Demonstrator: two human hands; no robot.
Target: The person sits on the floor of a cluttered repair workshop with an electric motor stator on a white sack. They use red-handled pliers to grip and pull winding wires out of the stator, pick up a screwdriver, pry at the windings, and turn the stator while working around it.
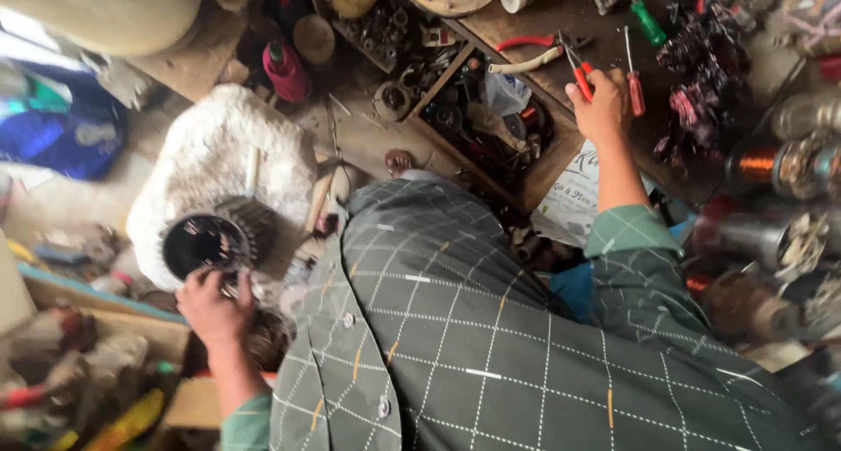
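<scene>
My left hand (213,306) grips the rim of a dark round motor stator (210,240) that rests against a white lumpy block (219,158). My right hand (602,106) reaches out over a wooden bench and closes on the red handles of a pair of pliers (580,73). A red-handled screwdriver (632,81) lies right beside that hand. My green checked shirt (491,328) fills the lower middle of the view.
A green-handled screwdriver (646,19) and red-and-cream pliers (530,52) lie on the bench. A wooden tray of small metal parts (477,123) sits below them. Copper wire spools (758,164) crowd the right side; a red thread cone (285,70) stands at top.
</scene>
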